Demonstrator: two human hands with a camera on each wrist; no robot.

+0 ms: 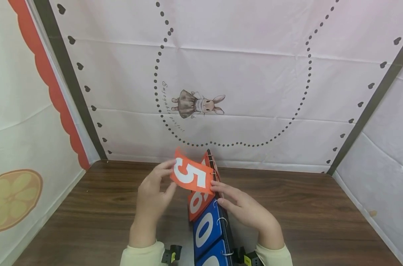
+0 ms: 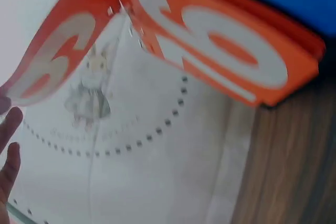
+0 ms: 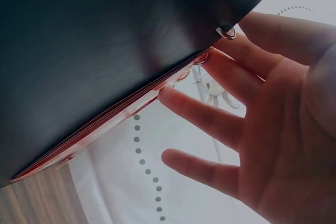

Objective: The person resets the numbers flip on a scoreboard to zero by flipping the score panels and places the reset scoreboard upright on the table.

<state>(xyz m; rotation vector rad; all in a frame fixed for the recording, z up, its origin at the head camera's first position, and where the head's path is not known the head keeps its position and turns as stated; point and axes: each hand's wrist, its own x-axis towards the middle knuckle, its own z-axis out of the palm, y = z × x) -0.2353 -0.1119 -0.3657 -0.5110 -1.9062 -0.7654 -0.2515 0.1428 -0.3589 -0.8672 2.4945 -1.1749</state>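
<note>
A flip scoreboard with number cards on metal rings stands on the table, its black backing (image 3: 94,51) filling the upper left of the right wrist view. One orange card marked 5 (image 1: 190,173) is lifted away from it and slightly bent. My left hand (image 1: 153,195) holds that card's loose left edge at the fingertips, the thumb by its lower corner. The card's reverse (image 2: 58,45) shows a 6 in the left wrist view. My right hand (image 1: 249,208) has extended fingers, with fingertips right at the ringed edge beside the orange card. Another orange card (image 1: 198,203) hangs beneath.
Blue cards marked 0 (image 1: 205,227) hang on the nearer part of the scoreboard. The brown wood-grain table (image 1: 304,210) spreads to both sides. Behind it rises a white cloth wall (image 1: 248,85) with a printed rabbit and dots; more printed cloth encloses both sides.
</note>
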